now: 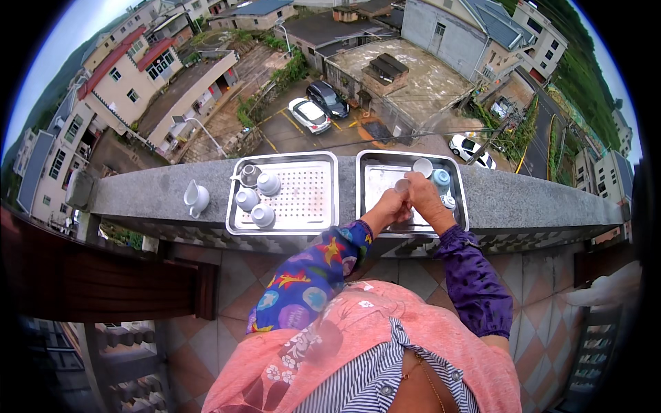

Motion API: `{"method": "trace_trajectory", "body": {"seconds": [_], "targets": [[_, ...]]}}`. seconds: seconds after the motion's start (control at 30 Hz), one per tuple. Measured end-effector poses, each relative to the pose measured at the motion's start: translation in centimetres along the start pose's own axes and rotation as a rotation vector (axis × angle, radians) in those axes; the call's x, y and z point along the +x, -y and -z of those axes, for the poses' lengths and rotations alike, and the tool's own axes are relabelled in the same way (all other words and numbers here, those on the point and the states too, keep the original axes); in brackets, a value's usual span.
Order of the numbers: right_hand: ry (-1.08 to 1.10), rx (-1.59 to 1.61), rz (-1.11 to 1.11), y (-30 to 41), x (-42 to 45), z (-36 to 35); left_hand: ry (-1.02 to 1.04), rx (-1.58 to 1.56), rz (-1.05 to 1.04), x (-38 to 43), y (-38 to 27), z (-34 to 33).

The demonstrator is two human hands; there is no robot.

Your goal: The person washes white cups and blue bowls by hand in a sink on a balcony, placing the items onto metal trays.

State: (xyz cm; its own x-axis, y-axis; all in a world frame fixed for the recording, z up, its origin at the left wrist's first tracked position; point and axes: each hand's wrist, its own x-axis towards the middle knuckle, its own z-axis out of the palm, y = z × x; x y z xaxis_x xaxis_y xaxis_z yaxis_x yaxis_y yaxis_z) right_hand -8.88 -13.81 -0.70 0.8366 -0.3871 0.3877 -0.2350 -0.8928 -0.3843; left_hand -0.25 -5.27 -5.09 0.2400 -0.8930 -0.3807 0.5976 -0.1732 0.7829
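Over the right metal tray [368, 202], my left hand [388, 210] and my right hand [427, 200] meet, fingers together around a small pale cup [401, 184]. Fingers cover most of that cup. Just beyond my right hand lies a white cup [423, 166]. Beside it, at the tray's right side, are a light blue cup [441, 177] and a white cup with a dark pattern [448, 202]. On the perforated left tray [310, 192], several white cups [263, 215] sit at the left side, near a grey see-through or metal vessel [250, 175] with a handle.
Both trays rest on a grey stone balcony ledge [532, 199], with a drop beyond its far edge. A white pitcher [196, 198] stands on the ledge at left. Dark wooden furniture [113, 279] is at lower left. Parked cars [310, 114] and buildings lie below.
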Motion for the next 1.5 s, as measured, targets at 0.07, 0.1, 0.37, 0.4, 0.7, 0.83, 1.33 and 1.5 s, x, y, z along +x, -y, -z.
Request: {"method": "trace_trajectory", "body": {"seconds": [0.07, 0.1, 0.37, 0.4, 0.7, 0.83, 1.33, 1.5], "targets": [[0.151, -0.120, -0.020, 0.5, -0.1, 1.0, -0.007, 0.241, -0.058, 0.2, -0.4, 0.5], [0.184, -0.164, -0.014, 0.7, 0.0, 1.3, -0.019, 0.419, -0.125, 0.3, -0.8, 0.6], [0.325, -0.404, -0.025, -2.0, -0.1, -0.1, -0.452, 0.995, -0.533, -0.4, -0.4, -0.3], [0.332, -0.426, -0.034, -2.3, 0.0, -0.2, -0.476, 0.946, -0.530, -0.3, -0.5, 0.0], [0.327, 0.512, -0.542, -3.9, -0.4, -2.4, -0.197, 0.599, -0.142, -0.7, -0.5, 1.0], [0.217, 1.351, -0.835, -3.7, -1.0, -2.3, -0.091, 0.192, -0.117, -1.3, -2.1, -0.4], [0.011, 1.162, -0.600, -2.7, -1.3, -2.1, 0.152, -0.194, -0.089, -2.9, -2.9, 0.5], [0.008, 1.180, -0.466, -1.5, -0.8, -1.5, 0.254, -0.061, -0.155, -3.2, -4.2, 1.1]]}}
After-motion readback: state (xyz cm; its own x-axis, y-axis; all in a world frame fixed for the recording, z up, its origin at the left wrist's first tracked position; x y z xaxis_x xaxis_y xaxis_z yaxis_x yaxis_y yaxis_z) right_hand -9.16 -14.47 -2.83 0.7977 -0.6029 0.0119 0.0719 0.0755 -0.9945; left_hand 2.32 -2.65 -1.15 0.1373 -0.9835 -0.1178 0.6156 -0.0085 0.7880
